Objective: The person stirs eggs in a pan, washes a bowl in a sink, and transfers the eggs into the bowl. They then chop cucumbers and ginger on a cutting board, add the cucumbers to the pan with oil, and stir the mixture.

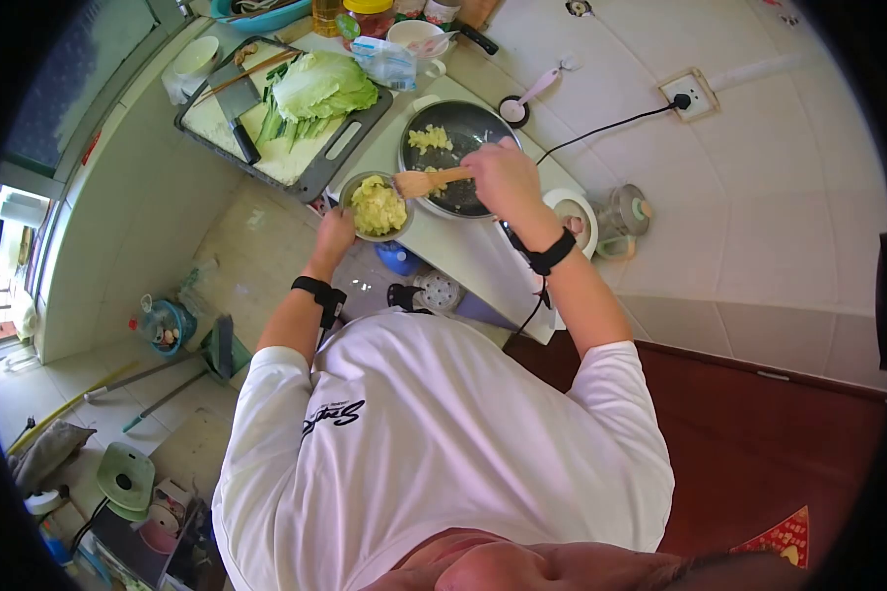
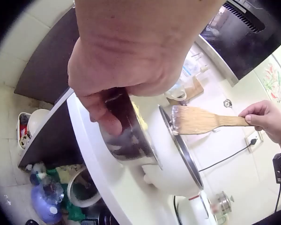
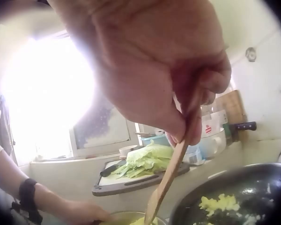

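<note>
My left hand (image 1: 336, 232) grips a metal bowl (image 2: 126, 126) by its side, thumb and fingers at the rim. Yellow scrambled egg (image 1: 378, 207) fills the bowl, which is held against the near side of the frying pan (image 1: 471, 116). In my right hand (image 1: 506, 182) is the handle of a wooden spatula (image 2: 199, 120); its flat blade reaches the bowl's rim in the head view. The dark pan holds some loose egg pieces (image 3: 219, 205) and small scraps.
Behind the bowl lies a cutting board (image 1: 340, 163) with cabbage leaves (image 1: 323, 87) and a cleaver (image 1: 238, 98). A white mug (image 1: 416, 39), a jar (image 1: 370, 20) and a plastic bag (image 1: 384, 63) stand farther back. A black cord (image 1: 601, 131) runs to the wall socket (image 1: 688, 96).
</note>
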Motion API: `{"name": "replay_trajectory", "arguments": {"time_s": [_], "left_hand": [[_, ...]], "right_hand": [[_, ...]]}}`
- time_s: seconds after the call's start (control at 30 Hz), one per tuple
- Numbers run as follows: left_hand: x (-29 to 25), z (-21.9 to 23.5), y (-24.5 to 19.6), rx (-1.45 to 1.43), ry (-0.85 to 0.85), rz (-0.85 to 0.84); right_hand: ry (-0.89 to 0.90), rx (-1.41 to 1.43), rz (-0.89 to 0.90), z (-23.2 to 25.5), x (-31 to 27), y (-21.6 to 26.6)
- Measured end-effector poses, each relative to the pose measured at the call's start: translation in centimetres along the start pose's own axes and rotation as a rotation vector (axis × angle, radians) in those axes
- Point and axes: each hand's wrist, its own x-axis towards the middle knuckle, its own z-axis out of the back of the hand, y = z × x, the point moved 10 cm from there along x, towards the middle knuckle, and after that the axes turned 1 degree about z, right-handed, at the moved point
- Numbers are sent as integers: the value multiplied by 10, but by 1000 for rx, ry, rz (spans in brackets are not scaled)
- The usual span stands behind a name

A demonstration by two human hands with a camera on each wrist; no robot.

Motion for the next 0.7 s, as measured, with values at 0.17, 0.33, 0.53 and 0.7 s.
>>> {"name": "replay_trajectory", "arguments": {"time_s": [0.17,0.33,0.53,0.7], "left_hand": [[-5,6,-7,-45,-56,-58],[-13,12,-22,-59,-47,-59],[-5,19,-27,117,-92,-99],[-2,21,-26,181,-127,-123]], "right_hand": [[-104,17,-201,9,-13,-67],[41,-49,-412,-42,-18,-144],[251,86,-439,-105,7,-182],[389,290,-352,-138,17,-173]]}}
